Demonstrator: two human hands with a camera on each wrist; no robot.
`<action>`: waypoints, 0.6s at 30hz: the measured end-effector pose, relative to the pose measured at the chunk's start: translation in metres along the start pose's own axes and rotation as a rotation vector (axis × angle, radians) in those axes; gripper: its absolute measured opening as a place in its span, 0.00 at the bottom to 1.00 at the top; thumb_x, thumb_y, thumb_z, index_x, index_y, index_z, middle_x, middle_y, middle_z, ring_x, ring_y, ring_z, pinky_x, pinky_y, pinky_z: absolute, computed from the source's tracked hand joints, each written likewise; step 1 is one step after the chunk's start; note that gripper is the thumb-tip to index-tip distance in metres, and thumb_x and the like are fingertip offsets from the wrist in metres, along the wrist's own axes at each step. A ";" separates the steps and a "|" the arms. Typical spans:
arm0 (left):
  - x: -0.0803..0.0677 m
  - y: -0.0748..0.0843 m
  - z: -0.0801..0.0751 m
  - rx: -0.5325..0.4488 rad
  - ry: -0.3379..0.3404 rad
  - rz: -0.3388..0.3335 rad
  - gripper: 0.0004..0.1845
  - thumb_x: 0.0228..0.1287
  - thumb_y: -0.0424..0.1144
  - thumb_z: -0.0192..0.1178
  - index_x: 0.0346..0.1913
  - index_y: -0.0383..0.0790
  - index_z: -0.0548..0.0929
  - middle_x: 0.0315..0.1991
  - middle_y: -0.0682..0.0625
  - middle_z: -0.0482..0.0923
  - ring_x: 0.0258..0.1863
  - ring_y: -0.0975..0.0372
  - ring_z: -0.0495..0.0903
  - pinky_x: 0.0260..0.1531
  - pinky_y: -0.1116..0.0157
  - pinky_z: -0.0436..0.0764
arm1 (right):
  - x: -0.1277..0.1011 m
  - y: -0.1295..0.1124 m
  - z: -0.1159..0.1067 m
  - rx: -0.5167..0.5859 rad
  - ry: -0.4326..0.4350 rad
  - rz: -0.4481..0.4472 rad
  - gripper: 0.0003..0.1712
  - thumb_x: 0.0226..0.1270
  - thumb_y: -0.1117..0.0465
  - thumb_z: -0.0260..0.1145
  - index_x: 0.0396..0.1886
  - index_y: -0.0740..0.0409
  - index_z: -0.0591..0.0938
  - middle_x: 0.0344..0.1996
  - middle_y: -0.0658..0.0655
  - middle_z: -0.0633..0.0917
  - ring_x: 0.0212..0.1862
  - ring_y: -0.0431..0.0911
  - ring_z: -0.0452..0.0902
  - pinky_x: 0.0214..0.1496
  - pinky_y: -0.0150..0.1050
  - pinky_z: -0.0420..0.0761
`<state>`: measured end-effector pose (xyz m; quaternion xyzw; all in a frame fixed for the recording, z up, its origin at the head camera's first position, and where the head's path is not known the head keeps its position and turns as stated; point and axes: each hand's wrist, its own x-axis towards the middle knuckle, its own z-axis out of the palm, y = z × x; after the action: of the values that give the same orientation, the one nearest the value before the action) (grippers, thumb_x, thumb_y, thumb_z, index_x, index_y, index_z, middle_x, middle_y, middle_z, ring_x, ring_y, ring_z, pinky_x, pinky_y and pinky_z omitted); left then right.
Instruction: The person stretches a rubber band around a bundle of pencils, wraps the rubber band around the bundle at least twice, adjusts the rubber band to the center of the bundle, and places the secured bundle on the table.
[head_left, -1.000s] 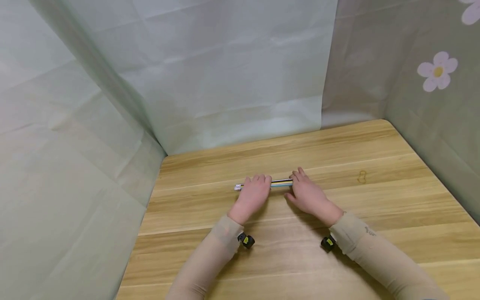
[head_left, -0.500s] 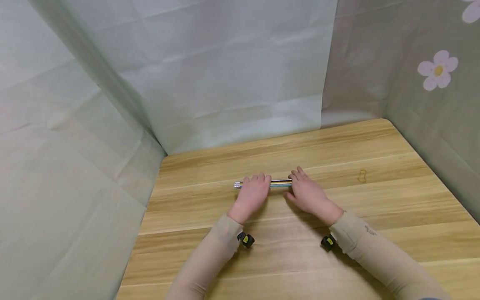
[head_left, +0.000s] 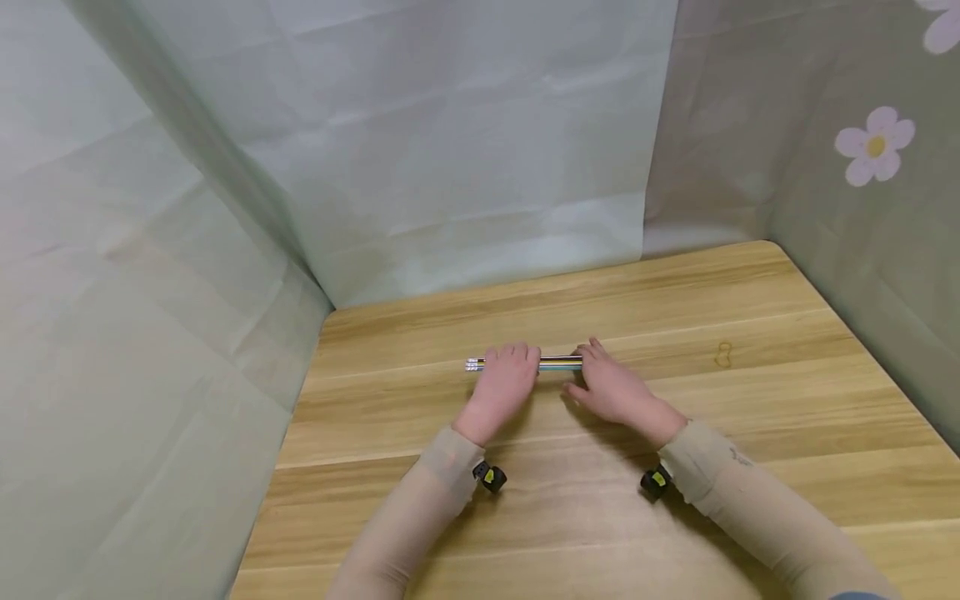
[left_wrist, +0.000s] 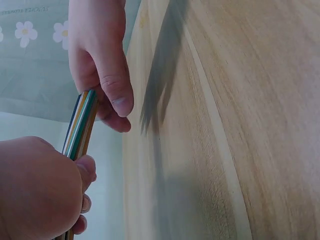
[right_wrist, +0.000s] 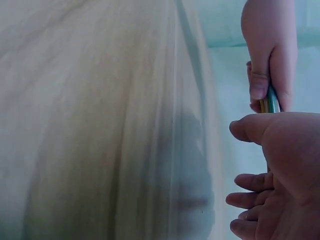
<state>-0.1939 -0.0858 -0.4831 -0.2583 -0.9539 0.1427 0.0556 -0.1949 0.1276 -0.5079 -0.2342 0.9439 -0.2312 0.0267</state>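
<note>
now the bundle of pencils (head_left: 558, 362) sits slightly higher at the frame's centre than before; left hand (head_left: 504, 390) curls round it, right hand (head_left: 611, 390) grips its end, both lifting.

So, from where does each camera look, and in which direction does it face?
Head: sits above, faces forward and down at the wooden table; shows both sleeved forearms, left hand and right hand on a bundle of pencils.
Left wrist: sits low by the table, faces along the bundle toward the right hand; left hand close.
Right wrist: the reverse, faces the left hand; right hand close.
All three share both hands and the pencils.
</note>
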 end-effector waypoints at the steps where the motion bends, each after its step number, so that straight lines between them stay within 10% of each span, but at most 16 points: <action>1: 0.000 0.000 0.000 0.002 0.002 -0.002 0.13 0.86 0.45 0.54 0.59 0.40 0.78 0.46 0.48 0.80 0.45 0.57 0.82 0.48 0.55 0.82 | 0.000 -0.001 0.000 0.007 0.000 0.001 0.45 0.76 0.47 0.70 0.74 0.79 0.68 0.73 0.75 0.71 0.81 0.71 0.55 0.78 0.62 0.61; 18: 0.000 0.000 0.004 -0.032 0.065 -0.027 0.10 0.85 0.43 0.55 0.55 0.39 0.78 0.47 0.47 0.81 0.47 0.55 0.80 0.48 0.53 0.81 | 0.001 -0.003 0.001 0.185 -0.034 0.044 0.52 0.76 0.48 0.69 0.80 0.78 0.57 0.79 0.78 0.60 0.82 0.70 0.50 0.80 0.62 0.56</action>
<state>-0.1948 -0.0865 -0.4873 -0.2508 -0.9571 0.1182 0.0844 -0.1948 0.1243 -0.5077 -0.2138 0.9228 -0.3129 0.0695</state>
